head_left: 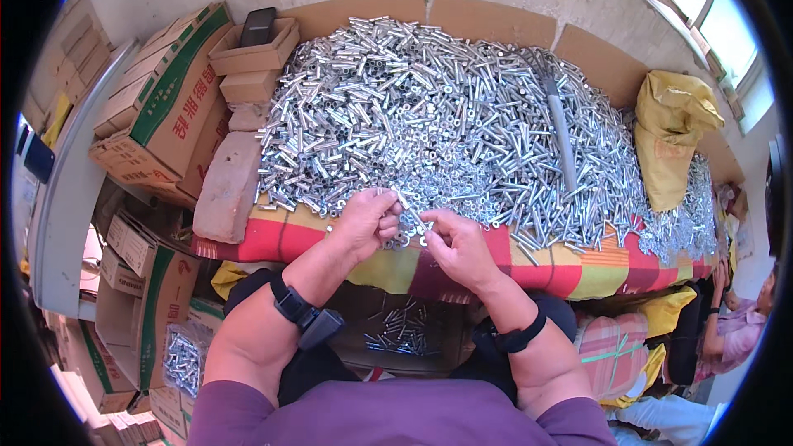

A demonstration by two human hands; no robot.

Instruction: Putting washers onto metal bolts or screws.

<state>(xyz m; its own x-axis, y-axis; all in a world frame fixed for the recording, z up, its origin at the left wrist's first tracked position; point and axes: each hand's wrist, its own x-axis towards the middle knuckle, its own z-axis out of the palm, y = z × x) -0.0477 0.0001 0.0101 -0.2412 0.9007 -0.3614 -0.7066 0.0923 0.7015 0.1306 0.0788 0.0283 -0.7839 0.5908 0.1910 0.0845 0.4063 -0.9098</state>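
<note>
My left hand point(369, 219) is closed, its fingertips pinching one end of a slim silver bolt point(409, 206). The other end of the bolt meets the pinched fingers of my right hand point(457, 246); any small part between those fingers is too small to make out. Both hands are just above the near edge of a big heap of loose metal parts point(396, 107). Tube-like sleeves lie mostly on its left, and long bolts point(529, 124) on its right. Nuts and washers point(438, 182) are spread in the middle, close beyond my hands.
A checked red and yellow cloth point(504, 258) covers the table's front. A grey bar point(560, 132) lies across the heap. At right is a yellow sack point(673, 132), with another person point(739, 322) beyond. Cardboard boxes point(161, 107) and a stone block point(227, 190) stand left.
</note>
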